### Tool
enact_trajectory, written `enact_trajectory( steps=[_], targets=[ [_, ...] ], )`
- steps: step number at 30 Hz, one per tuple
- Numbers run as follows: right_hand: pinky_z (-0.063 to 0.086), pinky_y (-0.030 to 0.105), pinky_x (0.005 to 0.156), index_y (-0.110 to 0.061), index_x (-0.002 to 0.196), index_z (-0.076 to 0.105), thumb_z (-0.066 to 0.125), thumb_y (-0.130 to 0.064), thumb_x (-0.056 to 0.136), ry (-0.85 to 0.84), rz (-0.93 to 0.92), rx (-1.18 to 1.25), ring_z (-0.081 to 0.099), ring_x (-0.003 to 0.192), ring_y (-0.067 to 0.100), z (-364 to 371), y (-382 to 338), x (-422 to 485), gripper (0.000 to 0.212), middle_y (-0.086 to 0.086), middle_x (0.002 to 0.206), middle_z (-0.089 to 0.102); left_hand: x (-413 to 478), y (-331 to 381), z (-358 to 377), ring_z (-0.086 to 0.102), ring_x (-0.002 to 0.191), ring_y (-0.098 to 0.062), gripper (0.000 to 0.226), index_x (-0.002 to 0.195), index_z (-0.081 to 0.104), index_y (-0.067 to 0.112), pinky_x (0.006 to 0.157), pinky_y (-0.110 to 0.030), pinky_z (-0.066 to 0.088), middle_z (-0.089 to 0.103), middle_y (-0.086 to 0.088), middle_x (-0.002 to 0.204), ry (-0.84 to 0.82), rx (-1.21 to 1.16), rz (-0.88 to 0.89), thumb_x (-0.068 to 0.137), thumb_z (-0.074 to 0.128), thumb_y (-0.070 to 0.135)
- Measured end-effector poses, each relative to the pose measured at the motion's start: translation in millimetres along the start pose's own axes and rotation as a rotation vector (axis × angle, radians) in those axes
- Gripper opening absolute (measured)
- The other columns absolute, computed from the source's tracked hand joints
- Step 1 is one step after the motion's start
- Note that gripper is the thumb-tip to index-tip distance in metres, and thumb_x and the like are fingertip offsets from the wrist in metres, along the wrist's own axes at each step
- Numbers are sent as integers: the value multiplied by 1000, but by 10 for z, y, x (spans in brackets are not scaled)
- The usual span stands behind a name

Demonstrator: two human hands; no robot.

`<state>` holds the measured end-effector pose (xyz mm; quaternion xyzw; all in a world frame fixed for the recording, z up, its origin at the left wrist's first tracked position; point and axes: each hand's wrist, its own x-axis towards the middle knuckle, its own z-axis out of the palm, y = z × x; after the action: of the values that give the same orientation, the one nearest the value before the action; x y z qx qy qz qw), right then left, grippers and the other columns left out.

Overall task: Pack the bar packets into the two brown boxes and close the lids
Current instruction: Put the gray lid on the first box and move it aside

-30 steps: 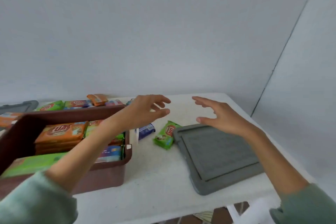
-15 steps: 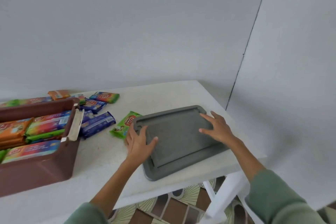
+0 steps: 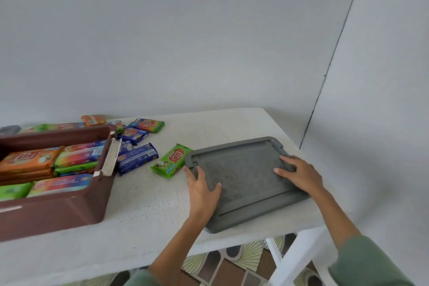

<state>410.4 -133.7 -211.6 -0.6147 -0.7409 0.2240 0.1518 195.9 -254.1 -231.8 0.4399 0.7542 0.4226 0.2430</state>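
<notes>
Bench [image 3: 144, 211], white: lower frame.
Box [image 3: 53, 211], brown, lower left: open, filled with packets [image 3: 30, 160] (orange, green, multicolour).
Lid [image 3: 243, 174], grey, right of centre: flat on bench.
Left hand [image 3: 202, 190], right hand [image 3: 301, 174]: fingers straight and spread, resting on lid's left and right ends.
Green packet [image 3: 171, 160]: on bench, just beside lid's left corner.

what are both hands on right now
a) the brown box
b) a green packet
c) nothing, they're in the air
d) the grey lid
D: the left hand lies at the left edge of the grey lid and the right hand on its right side, while the lid lies flat on the table, apart from the brown box.
</notes>
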Motion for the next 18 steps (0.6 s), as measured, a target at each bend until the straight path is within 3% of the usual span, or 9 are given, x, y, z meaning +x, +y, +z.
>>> enact_trajectory(
  steps=[8,13,15,18],
  targets=[
    [35,44,103,-31,132,49,63,-52,78,159,-49,51,40,132,30,-721,-788,-156,60,3,147,40,254,601,-775,-7,145,-28,73,145,20,3,114,-24,6,-13,-22,153,56,41,218,88,60,28],
    [39,47,102,-31,131,51,65,-51,77,214,-175,111,43,128,33,-752,-1801,-434,59,5,145,43,409,626,-1979,33,132,-33,44,118,52,4,106,-30,33,18,-23,148,146,144,305,85,63,29],
    [43,48,98,-32,128,54,67,-51,76,220,-222,156,51,119,36,-612,-2243,-575,57,6,141,47,377,512,-2532,38,127,-31,38,116,53,7,96,-27,35,28,-18,141,184,195,301,86,62,29],
    [44,46,98,-31,125,57,68,-48,76,204,-302,217,54,115,37,-270,-2876,-784,53,7,138,51,258,250,-3322,45,115,-28,43,120,55,4,82,-22,33,40,-8,113,275,274,299,86,63,28]
  ],
)
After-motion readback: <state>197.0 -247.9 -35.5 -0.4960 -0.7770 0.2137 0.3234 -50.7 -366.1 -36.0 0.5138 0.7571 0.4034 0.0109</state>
